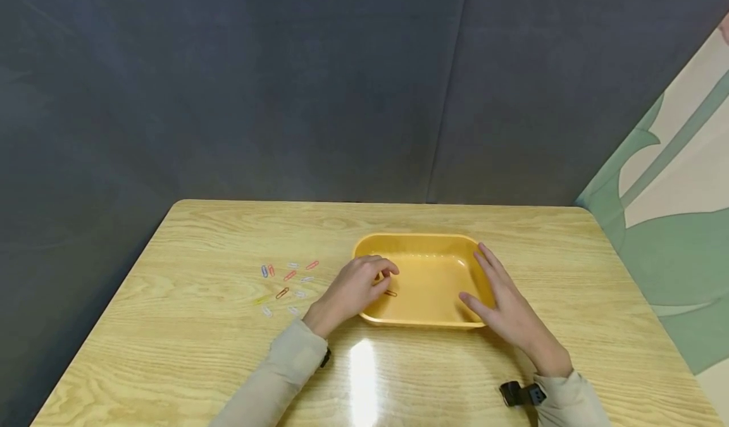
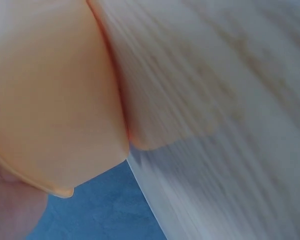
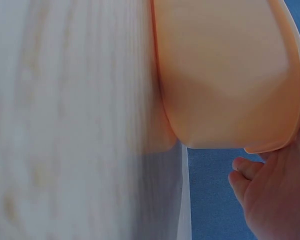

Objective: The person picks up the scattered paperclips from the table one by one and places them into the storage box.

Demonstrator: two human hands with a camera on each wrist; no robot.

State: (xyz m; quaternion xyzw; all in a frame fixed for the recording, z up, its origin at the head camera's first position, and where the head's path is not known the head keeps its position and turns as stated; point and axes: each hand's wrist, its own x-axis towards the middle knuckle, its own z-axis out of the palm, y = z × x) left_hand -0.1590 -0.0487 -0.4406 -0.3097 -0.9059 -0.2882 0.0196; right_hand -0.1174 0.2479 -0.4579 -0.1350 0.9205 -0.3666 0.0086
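Note:
A yellow plastic tray [image 1: 424, 321] stands in the middle of the table in the head view. My left hand [image 1: 355, 288] reaches over its left rim, fingers loosely bent and nothing visible between them. Just below that thumb, an orange-brown paper clip [image 1: 390, 293] lies inside the tray. My right hand [image 1: 507, 307] is at the tray's right end, fingers spread along the rim and thumb over the inside. Both wrist views show the tray's outer wall [image 2: 55, 110]; in the right one, the right hand [image 3: 285, 195] appears beside the rim.
Left of the tray, several loose paper clips lie scattered on the wooden table [image 1: 171, 326], among them a blue clip [image 1: 264, 271], a red clip [image 1: 290, 276], a brown clip [image 1: 282, 293] and a yellow clip [image 1: 262, 300]. A dark partition [image 1: 313, 98] rises behind the table.

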